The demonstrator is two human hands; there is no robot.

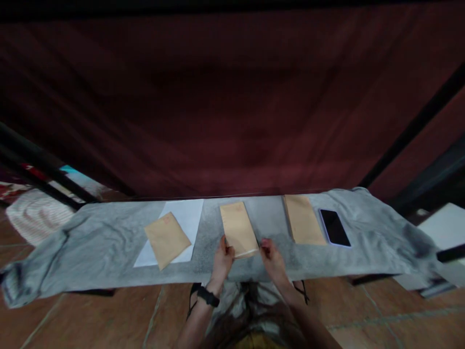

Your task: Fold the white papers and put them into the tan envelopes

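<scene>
A brown paper envelope (239,228) lies lengthwise on the grey cloth in front of me, with a white strip showing along its near end. My left hand (223,257) pinches the envelope's lower left edge, thumb on top. Just off the lower right corner, my right hand (272,259) has its fingers curled together; whether anything small is between them is hidden. To the left, another brown envelope (167,240) rests at a slant on a white sheet of paper (192,213). On the right is a stack of brown envelopes (304,220).
A phone (334,228) in a pale purple case lies right of the stack. Grey cloth (109,237) covers the narrow surface, wrinkled at both ends. Behind it hangs a dark red curtain (232,106), with dark metal bars at both sides. Tiled floor (127,315) shows below.
</scene>
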